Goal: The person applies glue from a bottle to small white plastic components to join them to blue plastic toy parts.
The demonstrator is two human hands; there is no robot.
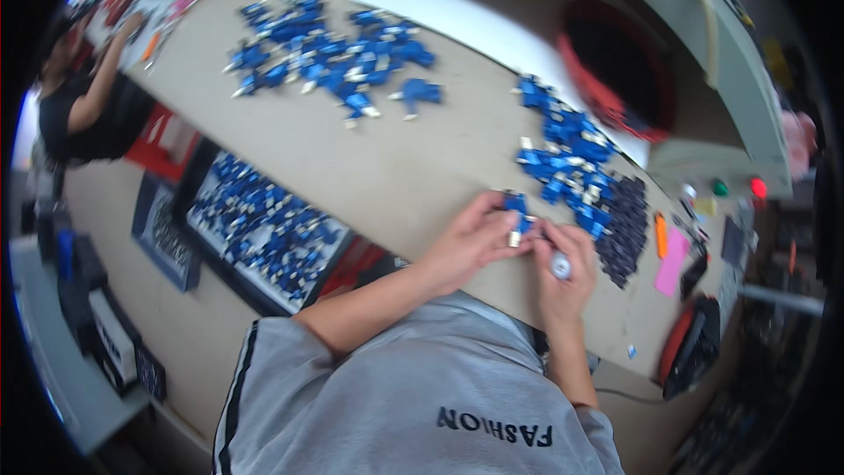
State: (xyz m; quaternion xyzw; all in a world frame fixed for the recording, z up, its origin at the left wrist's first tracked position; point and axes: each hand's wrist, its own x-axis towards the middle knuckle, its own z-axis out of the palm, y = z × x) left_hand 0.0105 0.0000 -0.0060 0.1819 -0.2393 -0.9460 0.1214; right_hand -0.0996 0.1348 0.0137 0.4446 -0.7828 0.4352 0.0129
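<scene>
Just in front of my body, above the table (pixel 413 176), my two hands meet. My left hand (pixel 464 244) pinches a small blue part with white ends (pixel 517 208) between thumb and fingers. Close against its right side, my right hand (pixel 570 286) is curled around a slim tool with a round, whitish end (pixel 561 266). The tool's tip is hidden by the fingers, so its kind is unclear. Beyond my right hand lies a pile of similar blue parts (pixel 570 154). Beside that pile are many small black pieces (pixel 626 233).
Another blue pile (pixel 330 57) spreads at the far left. A black-rimmed tray (pixel 224 266) of blue parts stands lower left. A red basket (pixel 576 75) sits under the shelf. An orange-handled tool (pixel 661 236) and pink slip (pixel 673 261) lie right. A person (pixel 88 114) works far left.
</scene>
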